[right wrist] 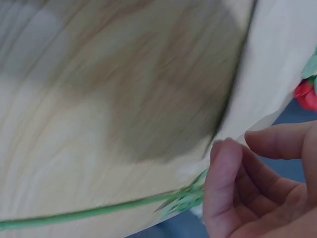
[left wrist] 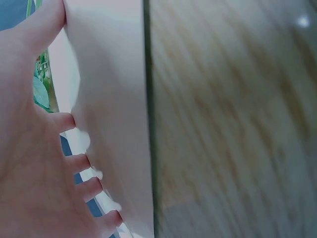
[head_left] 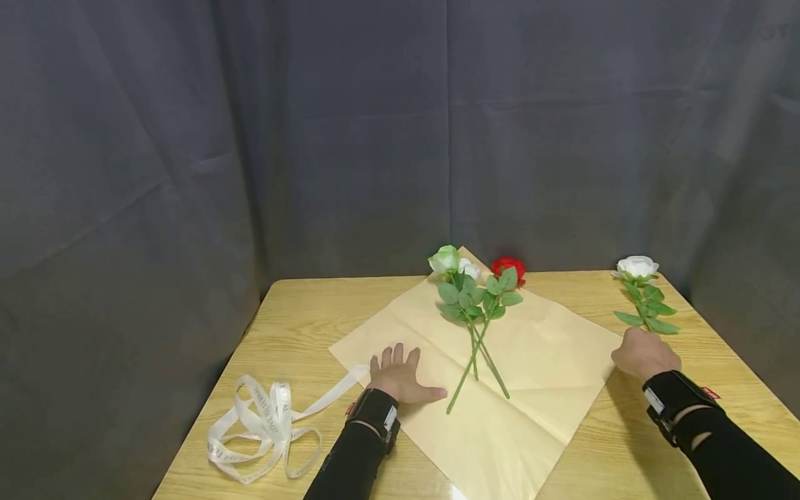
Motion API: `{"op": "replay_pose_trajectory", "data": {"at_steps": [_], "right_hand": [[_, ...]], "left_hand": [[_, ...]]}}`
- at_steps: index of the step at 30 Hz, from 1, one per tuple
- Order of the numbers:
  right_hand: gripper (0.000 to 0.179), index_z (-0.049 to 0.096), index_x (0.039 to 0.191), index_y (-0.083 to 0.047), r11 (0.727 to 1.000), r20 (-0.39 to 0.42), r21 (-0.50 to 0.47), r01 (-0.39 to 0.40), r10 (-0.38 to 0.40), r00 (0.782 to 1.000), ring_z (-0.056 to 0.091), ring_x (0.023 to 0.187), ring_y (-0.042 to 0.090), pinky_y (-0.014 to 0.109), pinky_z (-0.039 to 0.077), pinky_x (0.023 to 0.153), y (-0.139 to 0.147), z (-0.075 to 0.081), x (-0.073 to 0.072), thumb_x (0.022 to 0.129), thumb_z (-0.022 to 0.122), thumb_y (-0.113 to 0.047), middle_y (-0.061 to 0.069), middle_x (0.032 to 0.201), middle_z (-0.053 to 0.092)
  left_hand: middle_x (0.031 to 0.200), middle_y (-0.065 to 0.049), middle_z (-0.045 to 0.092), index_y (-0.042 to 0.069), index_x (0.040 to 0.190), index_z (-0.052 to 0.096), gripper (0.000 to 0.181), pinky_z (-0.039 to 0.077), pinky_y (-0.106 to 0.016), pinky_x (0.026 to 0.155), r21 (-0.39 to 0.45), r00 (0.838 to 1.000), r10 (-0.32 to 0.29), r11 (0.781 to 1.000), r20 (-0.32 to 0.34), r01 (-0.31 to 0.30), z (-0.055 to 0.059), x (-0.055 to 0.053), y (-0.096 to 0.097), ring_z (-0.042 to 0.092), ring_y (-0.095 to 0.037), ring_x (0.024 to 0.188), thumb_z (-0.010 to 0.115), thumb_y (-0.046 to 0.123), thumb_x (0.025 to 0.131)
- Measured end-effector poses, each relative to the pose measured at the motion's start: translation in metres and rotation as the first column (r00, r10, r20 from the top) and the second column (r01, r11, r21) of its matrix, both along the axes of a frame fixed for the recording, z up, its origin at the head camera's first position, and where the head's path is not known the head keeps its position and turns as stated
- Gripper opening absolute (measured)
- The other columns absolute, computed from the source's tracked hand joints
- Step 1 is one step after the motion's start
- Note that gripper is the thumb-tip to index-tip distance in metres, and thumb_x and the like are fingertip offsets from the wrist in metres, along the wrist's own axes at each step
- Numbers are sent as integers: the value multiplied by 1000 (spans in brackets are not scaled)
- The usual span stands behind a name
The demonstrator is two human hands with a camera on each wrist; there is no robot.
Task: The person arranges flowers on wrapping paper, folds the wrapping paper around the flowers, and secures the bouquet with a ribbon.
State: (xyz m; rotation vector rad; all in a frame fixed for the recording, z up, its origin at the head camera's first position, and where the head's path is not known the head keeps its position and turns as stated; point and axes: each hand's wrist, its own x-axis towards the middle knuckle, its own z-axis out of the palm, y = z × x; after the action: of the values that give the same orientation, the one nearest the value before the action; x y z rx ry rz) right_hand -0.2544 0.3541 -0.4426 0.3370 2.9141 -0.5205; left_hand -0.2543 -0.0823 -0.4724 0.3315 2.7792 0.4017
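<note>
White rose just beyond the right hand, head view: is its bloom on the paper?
No: the bloom is near the table's far edge, clearly right of the paper.

The sheet [head_left: 531, 389] is thin paper, smooth but creased, with a soft sheen. The counter [head_left: 300, 312] beneath it shows smooth, slightly glossy wood grain. Left of the sheet, the ribbon [head_left: 282, 406] looks like satiny cloth. Right of the sheet, the white rose [head_left: 637, 266] has matt, cloth-like petals. Behind the sheet, the curtain [head_left: 362, 153] is matt, wrinkled cloth.
</note>
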Motion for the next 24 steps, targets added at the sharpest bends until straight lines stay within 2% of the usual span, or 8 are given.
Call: {"op": "replay_pose_trajectory", "data": {"at_steps": [5, 12, 18, 24], "right_hand": [[23, 61, 86, 8, 994, 32, 62, 91, -93, 995, 53, 68, 34, 44, 45, 59, 27, -10, 7, 92, 55, -13, 17, 74, 52], [29, 59, 97, 16, 979, 40, 142, 146, -153, 987, 58, 72, 38, 47, 50, 59, 48, -26, 14, 93, 55, -13, 26, 79, 57], [25, 57, 100, 16, 982, 64, 131, 135, -144, 988, 59, 72, 40, 47, 50, 60, 50, -26, 15, 94, 53, -8, 24, 79, 57], [21, 57, 92, 11, 990, 60, 77, 115, -120, 991, 53, 70, 37, 43, 46, 61, 44, -16, 14, 91, 55, -10, 19, 76, 50]], "left_hand": [[165, -20, 20, 15, 160, 32, 105, 13, -63, 119, -1, 1000, 5, 1000, -10, -5, 0, 2, 1, 16, -39, 152, 64, 77, 80], [164, -20, 21, 15, 159, 33, 106, 13, -64, 119, 3, 1000, 5, 1000, -15, -5, -2, 0, 1, 16, -40, 152, 65, 77, 80], [164, -20, 22, 16, 159, 33, 106, 13, -64, 119, -10, 1000, 7, 1000, -22, -7, -1, 1, 2, 17, -40, 152, 64, 78, 79], [164, -20, 21, 15, 159, 32, 106, 13, -63, 119, -7, 1000, 6, 1000, -15, -6, -1, 1, 2, 16, -40, 152, 63, 78, 80]]}}
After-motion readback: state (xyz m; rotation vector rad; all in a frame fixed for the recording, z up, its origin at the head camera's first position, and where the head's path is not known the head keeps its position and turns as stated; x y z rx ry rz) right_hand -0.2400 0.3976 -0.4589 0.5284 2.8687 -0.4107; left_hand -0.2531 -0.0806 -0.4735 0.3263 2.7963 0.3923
